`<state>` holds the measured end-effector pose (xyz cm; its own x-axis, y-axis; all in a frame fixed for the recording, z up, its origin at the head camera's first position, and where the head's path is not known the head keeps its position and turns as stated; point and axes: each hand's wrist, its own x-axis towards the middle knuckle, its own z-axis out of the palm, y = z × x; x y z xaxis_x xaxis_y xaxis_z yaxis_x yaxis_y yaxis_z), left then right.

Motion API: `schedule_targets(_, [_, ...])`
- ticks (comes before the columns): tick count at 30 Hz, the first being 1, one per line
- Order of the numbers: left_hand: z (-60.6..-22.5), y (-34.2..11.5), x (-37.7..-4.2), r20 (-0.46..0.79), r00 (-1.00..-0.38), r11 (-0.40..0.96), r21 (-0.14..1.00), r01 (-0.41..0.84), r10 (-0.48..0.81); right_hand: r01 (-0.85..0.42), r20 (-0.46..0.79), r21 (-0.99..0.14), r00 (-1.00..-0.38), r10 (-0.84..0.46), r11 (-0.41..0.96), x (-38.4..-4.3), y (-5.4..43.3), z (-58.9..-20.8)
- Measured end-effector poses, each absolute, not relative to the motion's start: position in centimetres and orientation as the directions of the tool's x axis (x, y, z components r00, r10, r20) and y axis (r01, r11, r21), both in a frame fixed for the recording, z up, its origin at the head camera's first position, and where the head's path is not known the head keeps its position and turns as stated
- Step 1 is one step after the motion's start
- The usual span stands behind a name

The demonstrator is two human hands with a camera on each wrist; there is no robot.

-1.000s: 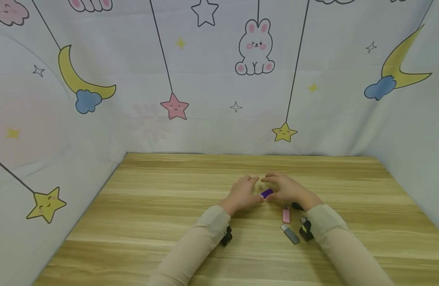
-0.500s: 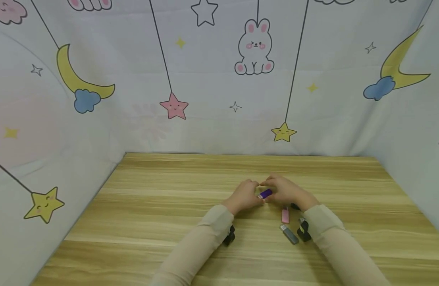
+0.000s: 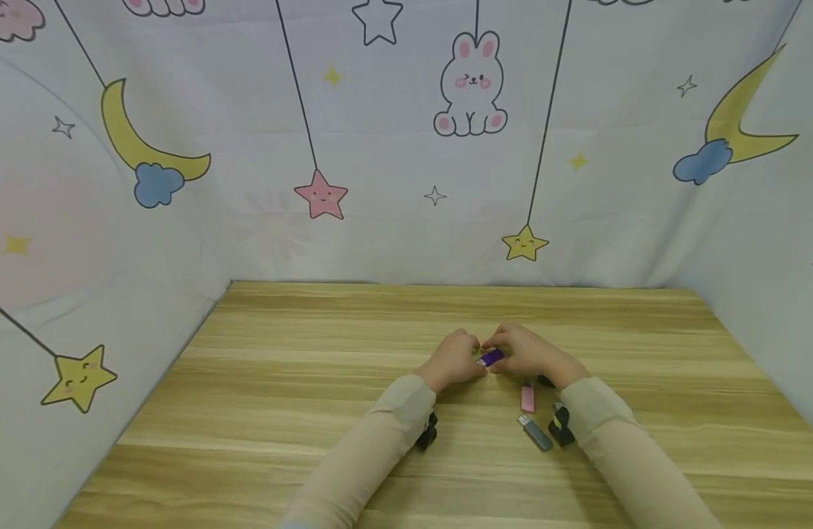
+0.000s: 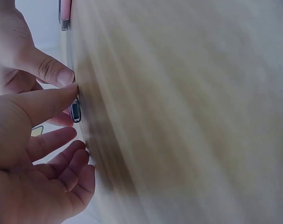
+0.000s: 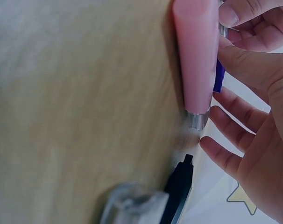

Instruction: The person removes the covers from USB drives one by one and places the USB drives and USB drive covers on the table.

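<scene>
A small purple USB flash drive lies between both hands over the middle of the wooden table, its silver connector facing left. My right hand pinches the purple body with thumb and index finger; the other fingers spread loosely in the right wrist view. The thumb of my left hand is right at the connector end, with the index fingertip just past it; I cannot tell whether it grips. Near my right hand lie a pink USB flash drive, a grey one and a black one, partly hidden under the right wrist.
The light wood-grain table meets a white fabric backdrop printed with stars, moons and a rabbit. Black wrist cameras hang below both wrists, the right one close beside the grey drive.
My hands have drawn closer together around the purple drive, fingertips now nearly meeting. More of the drive's silver end shows. The other drives stay where they were.
</scene>
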<state>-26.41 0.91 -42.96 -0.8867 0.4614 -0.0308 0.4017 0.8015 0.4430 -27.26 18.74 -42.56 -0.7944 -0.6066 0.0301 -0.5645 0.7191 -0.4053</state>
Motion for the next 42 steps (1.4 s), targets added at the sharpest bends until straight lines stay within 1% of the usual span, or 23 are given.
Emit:
schedule_targets(6, [-42.7, 1.1, -26.5, -0.027, -0.886, 0.800, 0.444, 0.404, 0.463, -0.594, 0.046, -0.388, -0.776, -0.629, 0.704, -27.5, 18.8, -42.7])
schedule_targets(12, [-42.6, 1.1, -26.7, -0.039, -0.888, 0.790, 0.478, 0.385, 0.457, -0.576, 0.023, -0.416, -0.780, -0.626, 0.704, -27.8, 18.8, -42.8])
schedule_targets(23, [-42.6, 1.2, -26.8, -0.048, -0.883, 0.764, 0.525, 0.375, 0.466, -0.590, 0.030, -0.433, -0.765, -0.643, 0.682, -27.8, 19.0, -42.7])
schedule_targets(28, [-42.7, 1.1, -26.8, -0.055, -0.881, 0.763, 0.527, 0.374, 0.469, -0.591, 0.029, -0.431, -0.764, -0.644, 0.682, -27.7, 18.8, -42.7])
schedule_targets(34, [-42.9, 1.0, -26.9, -0.050, -0.878, 0.766, 0.515, 0.386, 0.476, -0.610, 0.035, -0.426, -0.749, -0.662, 0.668, -27.6, 18.4, -42.6])
schedule_targets(42, [-42.7, 0.4, -26.9, -0.056, -0.870, 0.752, 0.531, 0.390, 0.491, -0.589, 0.008, -0.434, -0.759, -0.651, 0.681, -27.4, 17.9, -42.1])
